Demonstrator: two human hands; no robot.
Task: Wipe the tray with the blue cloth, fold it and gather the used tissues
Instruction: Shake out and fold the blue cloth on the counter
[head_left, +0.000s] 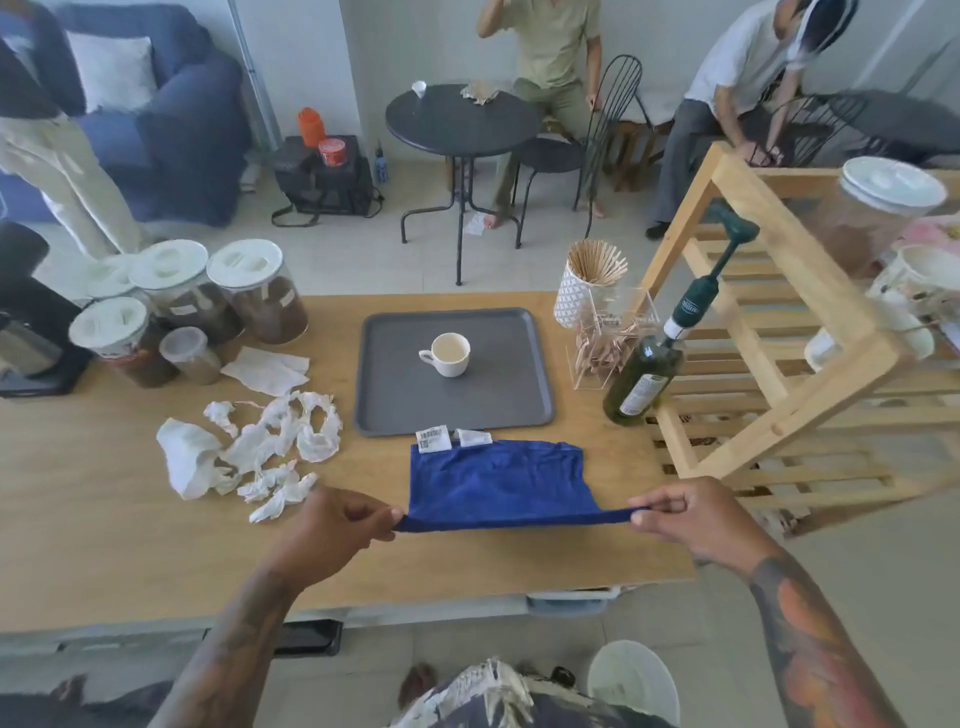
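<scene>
The blue cloth lies spread on the wooden table just in front of the grey tray, its white tags at the far edge. My left hand pinches the cloth's near left corner and my right hand pinches the near right corner, lifting the near edge slightly off the table. A white cup stands in the middle of the tray. Several crumpled white tissues lie scattered on the table left of the cloth.
Lidded jars stand at the table's far left, with a flat napkin beside them. A holder of wooden sticks, a clear box and a green bottle stand right of the tray. A wooden rack borders the right side. People sit behind.
</scene>
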